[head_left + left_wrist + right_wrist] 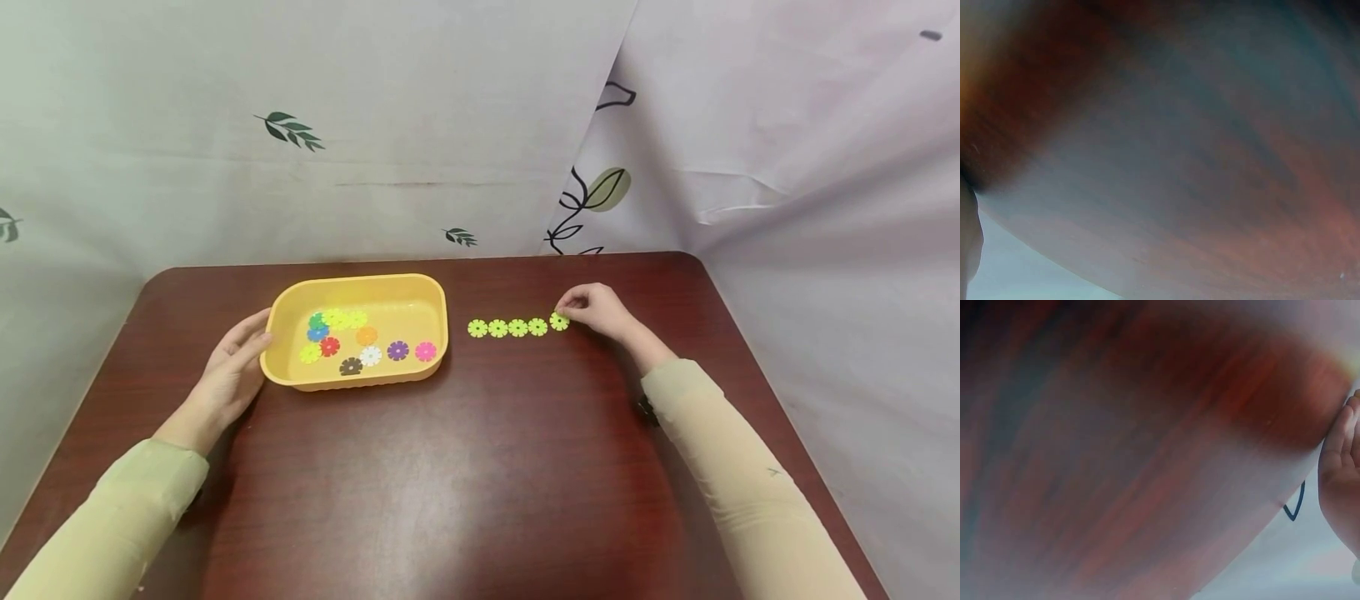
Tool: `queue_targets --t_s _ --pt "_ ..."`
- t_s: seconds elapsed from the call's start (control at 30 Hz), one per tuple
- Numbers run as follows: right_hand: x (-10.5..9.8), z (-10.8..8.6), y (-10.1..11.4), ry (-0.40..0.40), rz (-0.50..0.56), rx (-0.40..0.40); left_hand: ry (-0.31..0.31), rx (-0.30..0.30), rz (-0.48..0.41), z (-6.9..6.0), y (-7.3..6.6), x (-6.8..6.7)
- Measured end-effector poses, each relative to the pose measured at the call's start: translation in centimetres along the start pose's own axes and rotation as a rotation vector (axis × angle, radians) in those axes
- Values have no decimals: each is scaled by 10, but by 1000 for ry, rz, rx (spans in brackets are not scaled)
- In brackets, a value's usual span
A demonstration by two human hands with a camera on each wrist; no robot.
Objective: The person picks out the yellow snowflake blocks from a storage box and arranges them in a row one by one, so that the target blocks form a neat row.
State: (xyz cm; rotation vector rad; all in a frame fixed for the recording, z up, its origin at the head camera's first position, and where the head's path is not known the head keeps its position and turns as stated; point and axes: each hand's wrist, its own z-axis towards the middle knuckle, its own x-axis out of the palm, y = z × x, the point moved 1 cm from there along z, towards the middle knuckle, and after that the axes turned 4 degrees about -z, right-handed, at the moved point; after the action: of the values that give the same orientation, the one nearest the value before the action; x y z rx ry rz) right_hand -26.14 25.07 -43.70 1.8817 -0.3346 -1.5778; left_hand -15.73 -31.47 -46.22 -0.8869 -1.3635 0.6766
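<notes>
Yellow tray (390, 317), one: on the desk (360, 483); landmark for all places below.
Left hand (232, 371): at the tray's left end, holding it, thumb at the rim, fingers along the outer wall.
Contents of tray: notched discs. Overlapping yellow discs (335, 318), exact count unclear, towards its far wall; orange disc (367, 336) mid-floor; dark disc (351, 367) near its front wall; pink disc (425, 345) in its near right corner; others besides.
Row of four yellow-green discs (512, 328): right of the tray, apart from it; whether interlocked, cannot tell.
Right hand (600, 310): beyond the row's far end from the tray, pinching a fifth yellow-green disc (557, 324), just beside the row and out of line.
Risks, judged: a sideways nudge of the held disc could skew the row; its thinness could let it slip; a rightward push on the tray could strike the nearest disc.
</notes>
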Motion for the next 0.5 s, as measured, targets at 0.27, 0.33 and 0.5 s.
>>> queue_targets --t_s 0.27,0.33,0.5 --pt "5 -2 1 1 -41 -45 14 7 -5 0 0 -1" --pt "6 -2 1 -2 -50 -53 16 10 -6 0 1 -1" --pt "7 -3 1 -10 -61 -61 15 15 -15 0 1 -1"
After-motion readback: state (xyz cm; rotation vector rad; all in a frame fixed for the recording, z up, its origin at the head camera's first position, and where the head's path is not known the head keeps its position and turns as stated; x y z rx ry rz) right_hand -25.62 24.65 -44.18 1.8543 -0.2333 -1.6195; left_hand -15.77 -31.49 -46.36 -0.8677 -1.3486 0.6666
